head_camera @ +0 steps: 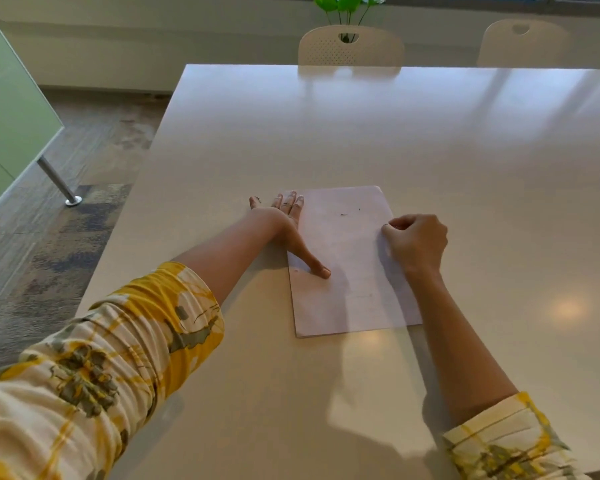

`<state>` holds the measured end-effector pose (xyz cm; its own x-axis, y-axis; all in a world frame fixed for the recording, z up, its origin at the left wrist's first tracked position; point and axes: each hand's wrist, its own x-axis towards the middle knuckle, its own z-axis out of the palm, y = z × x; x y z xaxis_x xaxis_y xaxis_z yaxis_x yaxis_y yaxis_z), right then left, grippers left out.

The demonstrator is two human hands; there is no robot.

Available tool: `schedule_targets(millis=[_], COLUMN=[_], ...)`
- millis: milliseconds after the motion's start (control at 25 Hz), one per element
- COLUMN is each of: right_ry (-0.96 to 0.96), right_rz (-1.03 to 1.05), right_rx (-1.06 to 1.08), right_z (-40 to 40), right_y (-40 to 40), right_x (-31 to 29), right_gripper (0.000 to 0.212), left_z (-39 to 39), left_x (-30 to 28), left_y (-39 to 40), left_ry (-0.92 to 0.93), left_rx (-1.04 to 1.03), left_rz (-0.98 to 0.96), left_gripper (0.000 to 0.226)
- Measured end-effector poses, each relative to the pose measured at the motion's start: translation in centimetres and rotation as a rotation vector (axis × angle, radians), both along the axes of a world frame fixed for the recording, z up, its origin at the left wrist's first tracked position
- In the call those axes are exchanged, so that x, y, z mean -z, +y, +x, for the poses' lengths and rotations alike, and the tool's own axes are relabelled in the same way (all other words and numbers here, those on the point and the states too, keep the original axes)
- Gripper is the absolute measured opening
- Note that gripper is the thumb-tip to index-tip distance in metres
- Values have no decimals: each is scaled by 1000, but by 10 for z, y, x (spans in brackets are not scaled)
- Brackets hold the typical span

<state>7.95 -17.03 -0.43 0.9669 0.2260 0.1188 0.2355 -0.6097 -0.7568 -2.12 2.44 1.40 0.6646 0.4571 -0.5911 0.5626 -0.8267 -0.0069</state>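
A pale sheet of paper [350, 271], apparently folded in half lengthways, lies flat on the white table [361, 133]. My left hand [284, 223] lies spread along the sheet's left edge, fingers straight and thumb pressed onto the paper. My right hand [416, 244] has its fingers curled at the sheet's right edge, fingertips down on it; whether it pinches the edge or only presses it is unclear.
Two white chairs [351, 46] [523, 43] stand at the table's far side, with a green plant [347, 5] behind them. The table's left edge drops to a carpeted floor, where a green panel on a metal leg [58, 183] stands.
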Motion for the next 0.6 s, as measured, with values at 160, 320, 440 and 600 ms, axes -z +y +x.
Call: schedule_targets(millis=[160, 320, 440, 600], right_ry=[-14, -16, -24, -40], right_rz=[49, 48, 2, 32], right_rx=[-329, -39, 26, -261], right_z=[-50, 0, 16, -40], right_y=[35, -3, -7, 27], right_x=[18, 10, 2, 17], right_gripper=[5, 11, 10, 9], left_z=[2, 1, 2, 1], left_x=[2, 1, 0, -1], left_y=[0, 1, 1, -2], left_ry=[-2, -1, 2, 14], left_rx=[2, -4, -12, -13], left_rz=[15, -7, -12, -7], left_gripper=[174, 181, 179, 185])
